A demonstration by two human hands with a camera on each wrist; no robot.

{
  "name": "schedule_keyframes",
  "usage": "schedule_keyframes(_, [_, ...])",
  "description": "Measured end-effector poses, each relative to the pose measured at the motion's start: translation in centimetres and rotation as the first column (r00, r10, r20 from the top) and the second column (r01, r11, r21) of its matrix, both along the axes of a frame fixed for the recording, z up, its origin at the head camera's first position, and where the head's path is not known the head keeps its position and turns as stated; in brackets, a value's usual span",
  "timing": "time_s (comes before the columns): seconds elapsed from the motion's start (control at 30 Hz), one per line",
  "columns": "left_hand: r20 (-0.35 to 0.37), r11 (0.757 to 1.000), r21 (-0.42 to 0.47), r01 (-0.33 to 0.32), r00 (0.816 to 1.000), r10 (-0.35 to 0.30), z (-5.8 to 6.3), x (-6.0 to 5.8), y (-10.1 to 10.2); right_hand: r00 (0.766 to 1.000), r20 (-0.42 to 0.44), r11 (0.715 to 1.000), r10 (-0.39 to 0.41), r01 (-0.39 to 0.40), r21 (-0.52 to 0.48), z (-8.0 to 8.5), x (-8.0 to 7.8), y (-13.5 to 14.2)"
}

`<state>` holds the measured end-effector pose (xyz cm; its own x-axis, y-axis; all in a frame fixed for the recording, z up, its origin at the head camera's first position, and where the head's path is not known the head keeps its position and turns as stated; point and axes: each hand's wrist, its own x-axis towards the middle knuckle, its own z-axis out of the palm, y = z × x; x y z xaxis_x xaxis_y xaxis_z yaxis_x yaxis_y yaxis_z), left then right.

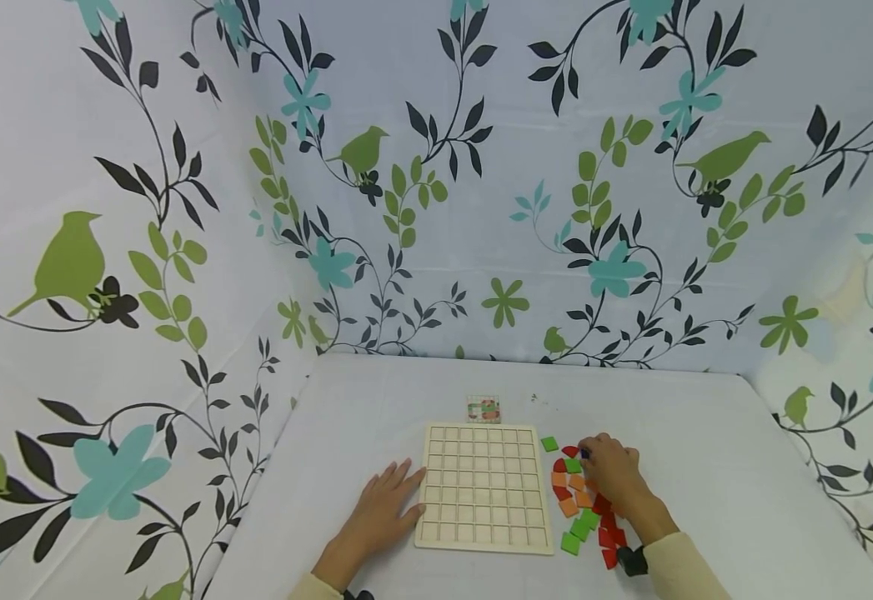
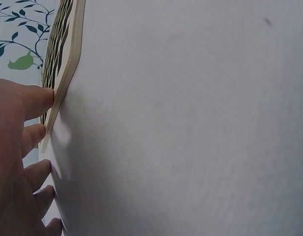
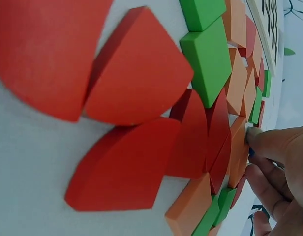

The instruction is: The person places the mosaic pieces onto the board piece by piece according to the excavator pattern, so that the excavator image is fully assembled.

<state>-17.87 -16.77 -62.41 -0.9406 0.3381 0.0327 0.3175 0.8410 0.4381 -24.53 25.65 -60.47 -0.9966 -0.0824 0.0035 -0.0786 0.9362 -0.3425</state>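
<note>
A square wooden grid board (image 1: 484,488) lies on the white table. My left hand (image 1: 383,508) rests at its left edge, fingers spread; in the left wrist view the thumb (image 2: 38,101) touches the board's rim (image 2: 68,73). Right of the board, my right hand (image 1: 616,471) reaches down over a scatter of flat blocks. Between its thumb and fingers it pinches a small dark blue block (image 1: 584,454), mostly hidden by the fingers. Red quarter-round blocks (image 3: 141,69), green square blocks (image 3: 206,64) and orange square blocks (image 3: 189,209) lie around that hand.
A small picture card (image 1: 484,408) lies just behind the board. One green block (image 1: 549,443) sits apart near the board's upper right corner. Patterned cloth (image 1: 436,208) hangs behind the table and at its sides.
</note>
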Motion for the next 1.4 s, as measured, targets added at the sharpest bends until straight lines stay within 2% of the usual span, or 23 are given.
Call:
schedule_keyframes(0.27, [0.002, 1.0, 0.003, -0.001, 1.0, 0.001, 0.0, 0.0, 0.1, 0.999, -0.011, 0.998, -0.03, 0.029, -0.047, -0.3, -0.6, 0.1])
schedule_keyframes(0.7, [-0.001, 1.0, -0.011, 0.0, 1.0, 0.0, 0.2, 0.0, 0.0, 0.996, -0.073, 0.999, -0.041, 0.041, -0.009, -0.1, -2.1, -1.5])
schedule_keyframes(0.97, [0.02, 1.0, 0.003, -0.005, 1.0, 0.005, 0.3, 0.2, 0.2, 0.996, -0.058, 0.997, 0.072, -0.073, -0.004, 0.6, -1.9, -4.8])
schedule_keyframes(1.17, [0.019, 1.0, 0.002, -0.012, 1.0, 0.011, 0.3, 0.2, 0.1, 0.982, -0.079, 0.985, 0.173, -0.171, 0.03, 0.6, -1.2, -7.0])
schedule_keyframes(1.4, [0.029, 1.0, 0.007, -0.012, 0.999, 0.012, 0.0, 0.1, 0.1, 0.973, -0.093, 0.976, 0.212, -0.207, 0.06, 0.4, -0.6, -7.7])
